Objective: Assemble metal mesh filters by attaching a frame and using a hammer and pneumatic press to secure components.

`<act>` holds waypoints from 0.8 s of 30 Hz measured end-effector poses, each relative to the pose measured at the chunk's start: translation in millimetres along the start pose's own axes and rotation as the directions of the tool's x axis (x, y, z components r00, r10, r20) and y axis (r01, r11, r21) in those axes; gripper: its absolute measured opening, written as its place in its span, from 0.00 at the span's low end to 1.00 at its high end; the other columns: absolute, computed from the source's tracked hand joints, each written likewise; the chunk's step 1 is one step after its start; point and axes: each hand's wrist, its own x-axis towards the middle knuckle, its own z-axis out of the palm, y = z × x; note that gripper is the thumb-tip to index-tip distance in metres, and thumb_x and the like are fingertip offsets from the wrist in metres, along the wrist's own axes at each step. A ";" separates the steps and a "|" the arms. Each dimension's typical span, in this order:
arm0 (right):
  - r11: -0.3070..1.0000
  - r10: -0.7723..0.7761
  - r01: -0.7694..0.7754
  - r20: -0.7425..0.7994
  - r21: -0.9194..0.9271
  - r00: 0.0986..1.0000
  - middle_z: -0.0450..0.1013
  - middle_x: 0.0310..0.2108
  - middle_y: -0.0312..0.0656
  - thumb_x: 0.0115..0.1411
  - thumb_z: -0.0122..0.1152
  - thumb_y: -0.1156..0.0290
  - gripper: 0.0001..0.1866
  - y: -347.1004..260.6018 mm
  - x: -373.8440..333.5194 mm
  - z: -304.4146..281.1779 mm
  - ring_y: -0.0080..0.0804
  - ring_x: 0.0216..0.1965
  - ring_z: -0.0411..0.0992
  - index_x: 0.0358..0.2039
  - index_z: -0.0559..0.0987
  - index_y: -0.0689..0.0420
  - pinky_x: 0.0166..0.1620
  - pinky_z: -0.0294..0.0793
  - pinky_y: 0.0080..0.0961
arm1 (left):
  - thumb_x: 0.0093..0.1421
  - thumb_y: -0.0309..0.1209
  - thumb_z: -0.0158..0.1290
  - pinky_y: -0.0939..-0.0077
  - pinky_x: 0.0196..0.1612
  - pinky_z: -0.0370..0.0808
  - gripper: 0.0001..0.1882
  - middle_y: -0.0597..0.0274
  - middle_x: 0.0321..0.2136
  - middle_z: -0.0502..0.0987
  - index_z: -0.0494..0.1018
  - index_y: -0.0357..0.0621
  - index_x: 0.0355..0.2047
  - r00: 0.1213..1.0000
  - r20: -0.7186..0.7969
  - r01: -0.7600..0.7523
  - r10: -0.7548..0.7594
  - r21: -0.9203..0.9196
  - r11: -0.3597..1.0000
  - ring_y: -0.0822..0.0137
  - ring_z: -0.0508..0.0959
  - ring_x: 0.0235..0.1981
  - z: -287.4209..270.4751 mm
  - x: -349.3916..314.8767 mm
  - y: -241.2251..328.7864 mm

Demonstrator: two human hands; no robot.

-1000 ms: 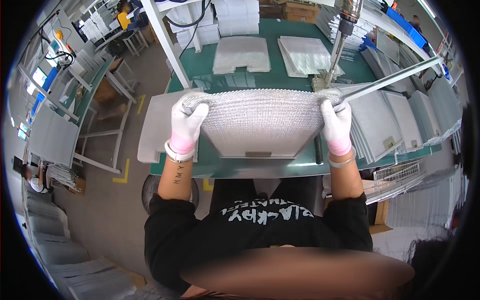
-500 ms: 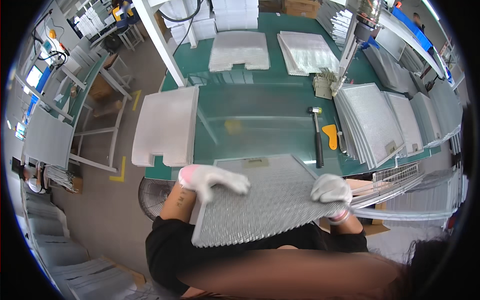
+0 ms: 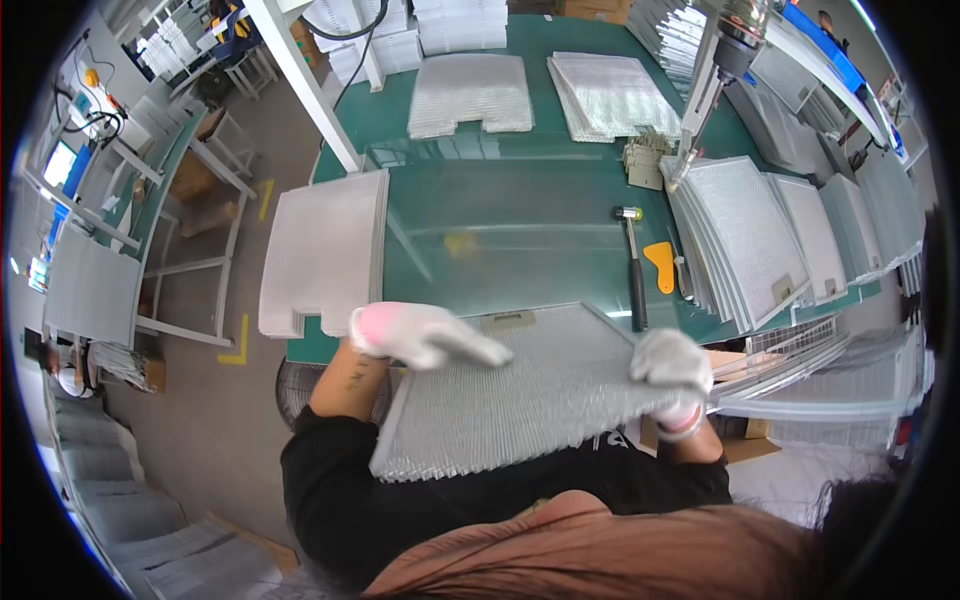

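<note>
Clearly ribbed, silvery, slanted panel [image 3: 510,405] | left hand [image 3: 422,336] unclenched over it | right hand [image 3: 673,365] gripping its edge

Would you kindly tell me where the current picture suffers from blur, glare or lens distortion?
In the head view, blur softens the gloved left hand and right hand at the mesh panel, while the hammer looks fairly crisp; also in the head view, pale reflections streak the glossy green tabletop, and straight edges bow toward the dark, rounded border.
</note>
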 end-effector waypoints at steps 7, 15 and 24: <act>0.953 0.296 -0.303 -0.147 -0.026 0.944 0.73 0.32 0.45 0.61 0.56 0.71 0.08 50.1 84.6 -3.9 0.33 0.35 0.71 0.32 0.77 0.64 0.41 0.71 0.29 | 0.50 0.17 0.52 0.72 0.41 0.75 0.14 0.51 0.35 0.79 0.73 0.30 0.39 -0.090 -0.874 0.044 0.478 0.476 0.878 0.64 0.78 0.35 37.5 -2.7 36.1; 0.989 0.116 -0.099 -0.175 0.106 0.978 0.76 0.27 0.45 0.59 0.60 0.70 0.09 69.6 62.8 -4.7 0.35 0.29 0.74 0.28 0.78 0.63 0.35 0.72 0.30 | 0.57 0.23 0.52 0.70 0.33 0.73 0.04 0.56 0.27 0.77 0.72 0.34 0.31 0.082 -0.724 -0.003 0.684 0.687 0.727 0.63 0.77 0.29 31.5 9.5 36.2; 0.988 0.034 -0.034 0.003 0.148 0.999 0.77 0.26 0.47 0.59 0.60 0.53 0.19 35.0 -25.0 -5.8 0.43 0.27 0.78 0.28 0.75 0.59 0.32 0.78 0.36 | 0.55 0.36 0.50 0.57 0.52 0.70 0.21 0.49 0.48 0.73 0.73 0.40 0.48 0.891 -0.442 0.125 0.109 0.468 0.875 0.49 0.73 0.49 67.7 -21.0 7.9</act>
